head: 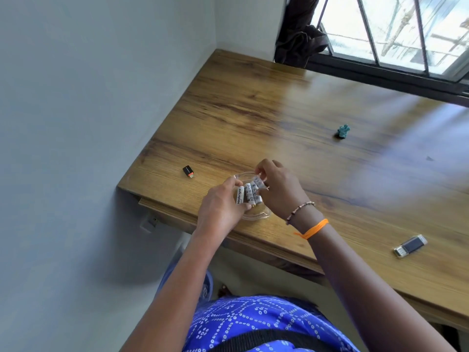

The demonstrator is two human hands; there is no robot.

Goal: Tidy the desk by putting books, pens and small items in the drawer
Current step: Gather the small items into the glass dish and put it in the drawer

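Note:
Several white batteries lie in a clear plastic pack on the wooden desk, near its front edge. My left hand grips the pack's left side, thumb and fingers curled round the batteries. My right hand pinches the pack's far right part with curled fingers. A small black and orange adapter lies on the desk to the left of the hands. A dark flash drive with a clear cap rests at the right front. A small teal object stands farther back.
A grey wall runs along the desk's left side. A barred window with a dark curtain is behind the desk. A closed drawer front shows under the desk's left front edge.

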